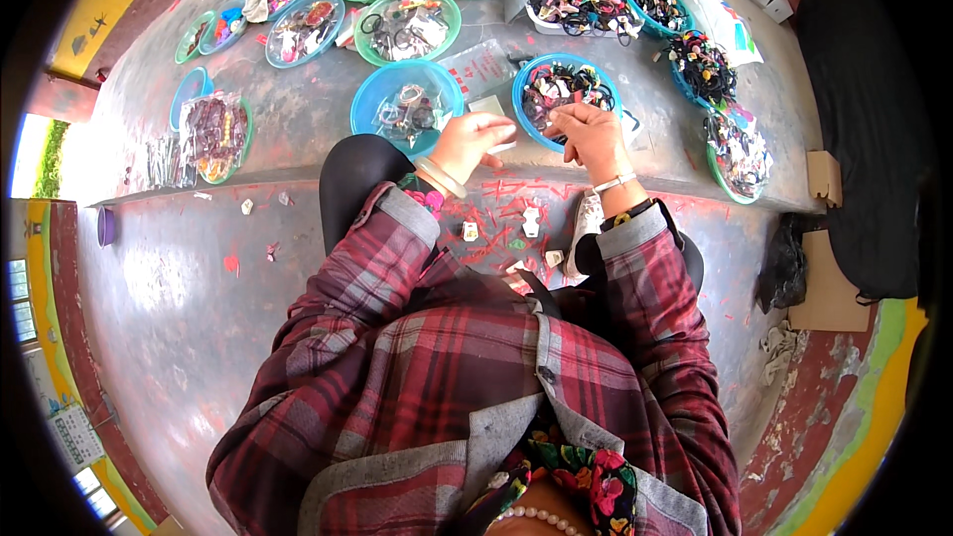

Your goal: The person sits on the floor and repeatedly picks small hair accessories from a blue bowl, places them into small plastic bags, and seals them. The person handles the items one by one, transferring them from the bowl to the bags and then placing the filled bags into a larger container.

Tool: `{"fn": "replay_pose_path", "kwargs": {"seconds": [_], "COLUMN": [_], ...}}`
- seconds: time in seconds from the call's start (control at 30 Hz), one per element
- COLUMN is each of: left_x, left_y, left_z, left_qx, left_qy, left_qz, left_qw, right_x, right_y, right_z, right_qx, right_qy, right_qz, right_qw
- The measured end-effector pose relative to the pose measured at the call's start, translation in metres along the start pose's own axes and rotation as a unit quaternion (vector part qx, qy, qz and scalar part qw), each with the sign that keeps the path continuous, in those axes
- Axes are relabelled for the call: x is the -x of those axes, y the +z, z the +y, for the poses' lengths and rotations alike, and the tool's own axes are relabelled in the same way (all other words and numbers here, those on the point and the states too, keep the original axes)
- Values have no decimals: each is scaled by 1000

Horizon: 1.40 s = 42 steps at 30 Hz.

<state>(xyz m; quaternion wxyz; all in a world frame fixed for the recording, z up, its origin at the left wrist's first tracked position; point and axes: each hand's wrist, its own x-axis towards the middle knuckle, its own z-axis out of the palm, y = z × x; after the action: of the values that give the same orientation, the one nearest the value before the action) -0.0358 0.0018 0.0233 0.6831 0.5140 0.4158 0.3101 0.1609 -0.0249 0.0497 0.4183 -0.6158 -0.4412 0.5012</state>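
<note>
My left hand (471,148) hovers beside the front right rim of a blue basin (367,111) holding a few loose hair ties (409,115). Its fingers stretch to the right and stand apart, and I make out nothing held in them. Just in front of a second blue basin (518,99), heaped with dark and coloured hair ties (586,85), is my right hand (593,143). Its thumb and fingers are pinched together; anything between them is too small to name. A pale flat card or packet (486,109) lies between the two basins.
Several basins of bagged and loose hair accessories stand on the raised grey ledge, including a green one (452,30) and a white tub (556,28). A basin of bagged pieces (216,134) sits left. Red scraps (501,201) litter the floor below. A black plastic bag (784,263) lies right.
</note>
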Motion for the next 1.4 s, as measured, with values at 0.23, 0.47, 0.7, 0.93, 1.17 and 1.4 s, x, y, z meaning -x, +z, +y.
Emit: {"fn": "replay_pose_path", "kwargs": {"seconds": [0.23, 0.47, 0.7, 0.93, 1.17, 1.4], "left_x": [-8, -12, -6, -3, -5, -1], "left_y": [-6, -6, -1, 0, -2, -2], "left_z": [-11, -16, -9, -9, -15, -7], "left_qx": [186, 229, 149, 168, 170, 192], "left_qy": [5, 60, 43, 80, 101, 115], "left_qz": [0, -38, -46, -31, -32, -24], "left_qw": [982, 971, 987, 982, 980, 974], "right_x": [2, 2, 5, 6, 6, 12], "right_y": [-1, -6, -4, -2, 0, 4], "right_z": [-2, -3, -9, -11, -8, -20], "right_qx": [-120, -163, -163, -187, -177, -183], "right_qy": [35, 86, 94, 84, 101, 88], "right_qz": [-73, -158, -162, -159, -163, -189], "right_qw": [989, 970, 969, 966, 965, 961]}}
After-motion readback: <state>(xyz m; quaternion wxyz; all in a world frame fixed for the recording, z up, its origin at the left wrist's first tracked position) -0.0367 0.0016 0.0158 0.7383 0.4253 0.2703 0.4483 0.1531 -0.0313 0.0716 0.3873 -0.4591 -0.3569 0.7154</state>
